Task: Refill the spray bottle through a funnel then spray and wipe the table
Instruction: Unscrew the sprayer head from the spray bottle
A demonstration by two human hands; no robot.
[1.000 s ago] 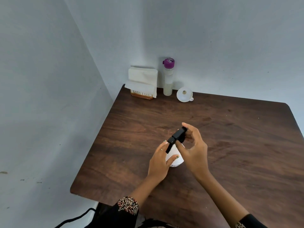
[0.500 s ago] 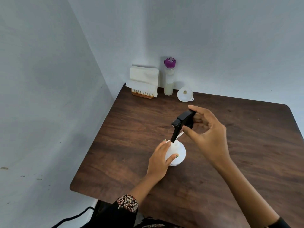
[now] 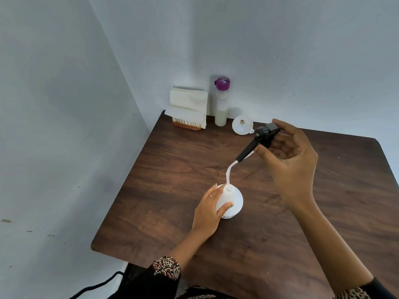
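Note:
A white spray bottle stands upright near the middle of the dark wooden table, its neck uncapped. My left hand grips its body. My right hand holds the black spray head up and to the right of the bottle. Its white dip tube curves down, and the tube's end still reaches the bottle's mouth. A white funnel lies at the back of the table. Beside it stands a clear refill bottle with a purple cap, holding some pale liquid.
A stack of white paper napkins sits in a wooden holder at the back left corner. Walls close in the table at the left and the back. A black cable runs below the table's front edge.
My right hand has lifted the spray head off the bottle and carried it up and to the right, drawing the dip tube out. My left hand has kept hold of the bottle.

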